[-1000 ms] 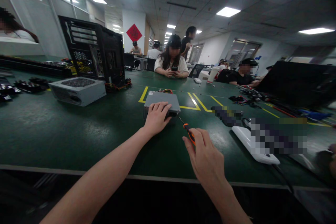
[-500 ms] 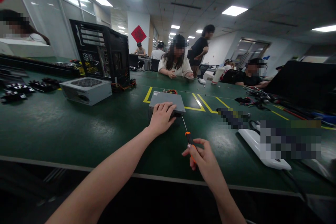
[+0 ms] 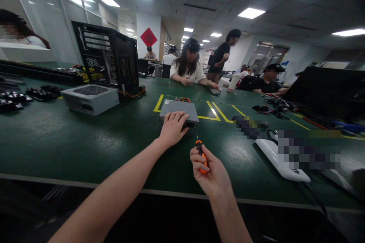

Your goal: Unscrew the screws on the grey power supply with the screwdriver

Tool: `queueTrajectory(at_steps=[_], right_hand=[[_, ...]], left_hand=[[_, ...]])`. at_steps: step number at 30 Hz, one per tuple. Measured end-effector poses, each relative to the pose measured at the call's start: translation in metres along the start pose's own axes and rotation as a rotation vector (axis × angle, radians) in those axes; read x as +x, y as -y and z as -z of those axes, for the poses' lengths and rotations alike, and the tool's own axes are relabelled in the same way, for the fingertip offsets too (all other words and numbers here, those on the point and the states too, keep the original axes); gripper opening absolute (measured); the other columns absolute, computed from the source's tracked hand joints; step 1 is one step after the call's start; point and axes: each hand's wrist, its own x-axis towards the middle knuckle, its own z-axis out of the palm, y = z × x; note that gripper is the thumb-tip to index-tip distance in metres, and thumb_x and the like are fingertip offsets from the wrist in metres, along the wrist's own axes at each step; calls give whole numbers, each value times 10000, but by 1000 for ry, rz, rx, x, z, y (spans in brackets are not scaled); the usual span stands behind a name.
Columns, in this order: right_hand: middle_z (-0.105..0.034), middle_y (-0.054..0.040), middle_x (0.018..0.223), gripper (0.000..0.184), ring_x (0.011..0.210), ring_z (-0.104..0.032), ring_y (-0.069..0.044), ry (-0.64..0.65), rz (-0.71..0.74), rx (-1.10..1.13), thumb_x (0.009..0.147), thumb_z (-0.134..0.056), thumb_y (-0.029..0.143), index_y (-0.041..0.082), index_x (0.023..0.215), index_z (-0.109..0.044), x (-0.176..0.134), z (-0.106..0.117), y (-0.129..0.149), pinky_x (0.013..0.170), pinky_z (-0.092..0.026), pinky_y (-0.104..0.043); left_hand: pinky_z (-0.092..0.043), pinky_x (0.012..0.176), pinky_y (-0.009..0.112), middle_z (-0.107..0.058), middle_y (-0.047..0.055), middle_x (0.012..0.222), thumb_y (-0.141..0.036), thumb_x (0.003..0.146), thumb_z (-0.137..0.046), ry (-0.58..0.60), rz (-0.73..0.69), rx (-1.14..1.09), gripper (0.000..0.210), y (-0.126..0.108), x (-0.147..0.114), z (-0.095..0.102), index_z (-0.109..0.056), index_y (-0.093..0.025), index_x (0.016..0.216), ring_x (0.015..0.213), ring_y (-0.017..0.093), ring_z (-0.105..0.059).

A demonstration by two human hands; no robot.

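A grey computer power supply [image 3: 179, 108] lies on the green table in front of me, coloured wires at its far side. My left hand [image 3: 173, 126] grips it from the near left, fingers over the top and thumb at the near face. In my right hand [image 3: 209, 169] is an orange and black screwdriver [image 3: 202, 158], fingers wrapped round its handle. Its thin shaft points away from me, the tip by the power supply's near right corner. Whether the tip touches a screw I cannot tell.
A second power supply [image 3: 91, 99] and an open black computer case [image 3: 107, 57] stand at the left. At the right lie a white device [image 3: 281, 161] and tangled cables [image 3: 273, 108]. Across the table [image 3: 122, 159], a person [image 3: 186, 64] sits near a white cup [image 3: 234, 82].
My right hand has turned and closed its fingers round the screwdriver handle, and the screwdriver stands more upright. My left hand stays on the power supply. The person opposite has reached for a small object.
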Motion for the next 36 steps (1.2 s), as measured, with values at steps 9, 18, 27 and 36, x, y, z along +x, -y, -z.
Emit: queueTrajectory(at_steps=[9, 18, 27, 36], right_hand=[[-387, 21, 708, 216, 406, -333, 12, 14, 11, 49, 925, -326, 261, 97, 866, -453, 6, -1, -2, 260, -242, -69], [-391, 27, 684, 222, 439, -372, -8, 34, 41, -65, 924, -323, 244, 106, 971, -490, 12, 9, -3, 301, -295, -77], [-403, 21, 709, 178, 464, -387, -2, 2, 67, -31, 916, -347, 216, 102, 904, -483, 15, 12, -5, 327, -324, -64], [-384, 24, 711, 180, 441, -366, 9, 36, 17, 114, 921, -334, 221, 101, 852, -450, 10, 8, 0, 303, -292, -54]], left_hand=[[-278, 948, 397, -492, 54, 1229, -294, 786, -563, 1, -11, -3, 440, 2, 0, -1, -451, -229, 1206, 1119, 239, -415], [-284, 944, 390, -486, 54, 1235, -294, 786, -566, 2, -20, -20, 448, 4, 1, -1, -446, -236, 1214, 1133, 238, -407], [-281, 949, 394, -487, 49, 1234, -307, 785, -568, 15, -18, -11, 450, 3, 1, -1, -447, -238, 1213, 1129, 239, -406], [-283, 950, 393, -486, 54, 1232, -301, 788, -559, 22, -12, -11, 443, 3, 1, 0, -445, -238, 1212, 1133, 236, -407]])
